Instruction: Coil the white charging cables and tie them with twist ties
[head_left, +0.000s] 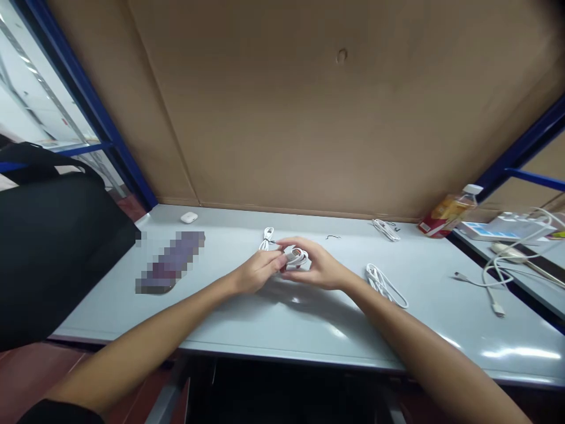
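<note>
Between my two hands, above the middle of the desk, is a coiled white cable (pixel 297 257). My left hand (pixel 260 270) pinches the coil from its left side. Curved round its right side, my right hand (pixel 321 266) has thumb and fingers on the coil. Just behind my left hand lies a bundled white cable (pixel 267 237) with a dark tie round it. A looser looped white cable (pixel 383 285) rests to the right of my right forearm. Farther back on the right is another white cable bundle (pixel 386 229) with a dark tie beside it.
The grey desk (pixel 265 330) backs onto a brown panel (pixel 282 106). A dark thin tie (pixel 333 237), a white earbud case (pixel 189 218) and a blurred-out object (pixel 174 259) lie on it. A drink bottle (pixel 450 211) and loose white cables (pixel 489 274) are right; a black bag (pixel 57 235) is left.
</note>
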Motion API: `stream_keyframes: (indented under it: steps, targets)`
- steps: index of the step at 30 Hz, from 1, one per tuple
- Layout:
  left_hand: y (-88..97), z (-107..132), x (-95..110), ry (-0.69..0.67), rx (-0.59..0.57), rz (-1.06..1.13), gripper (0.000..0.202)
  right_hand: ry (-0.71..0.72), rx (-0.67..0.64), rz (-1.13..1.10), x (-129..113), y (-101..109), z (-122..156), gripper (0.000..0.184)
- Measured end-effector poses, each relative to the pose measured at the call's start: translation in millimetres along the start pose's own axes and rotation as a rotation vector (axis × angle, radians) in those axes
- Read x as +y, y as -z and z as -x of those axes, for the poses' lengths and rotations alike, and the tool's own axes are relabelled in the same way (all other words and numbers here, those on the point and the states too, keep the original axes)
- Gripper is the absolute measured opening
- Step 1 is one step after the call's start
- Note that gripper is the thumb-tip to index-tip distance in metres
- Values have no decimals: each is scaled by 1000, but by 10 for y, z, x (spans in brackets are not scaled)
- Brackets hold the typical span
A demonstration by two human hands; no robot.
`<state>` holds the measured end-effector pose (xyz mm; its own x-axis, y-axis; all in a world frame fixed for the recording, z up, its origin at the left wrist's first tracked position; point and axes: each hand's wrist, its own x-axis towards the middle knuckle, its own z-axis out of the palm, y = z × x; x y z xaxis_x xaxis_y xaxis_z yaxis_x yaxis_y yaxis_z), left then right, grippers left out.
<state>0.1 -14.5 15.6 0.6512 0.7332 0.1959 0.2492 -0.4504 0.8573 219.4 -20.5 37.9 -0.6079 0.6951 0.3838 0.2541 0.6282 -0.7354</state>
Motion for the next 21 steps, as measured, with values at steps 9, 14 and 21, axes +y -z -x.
stream_keyframes:
  steps: [9,14,21]
  targets:
    - [-18,10,-26,-11,164,-87,46,12,91,-63,37,-92,-46,34]
    - [-53,3,-19,66,264,-42,33,-58,156,-67,45,-100,-62,17]
    - [-87,-16,-27,26,292,155,31,-199,133,-141,49,-72,-69,17]
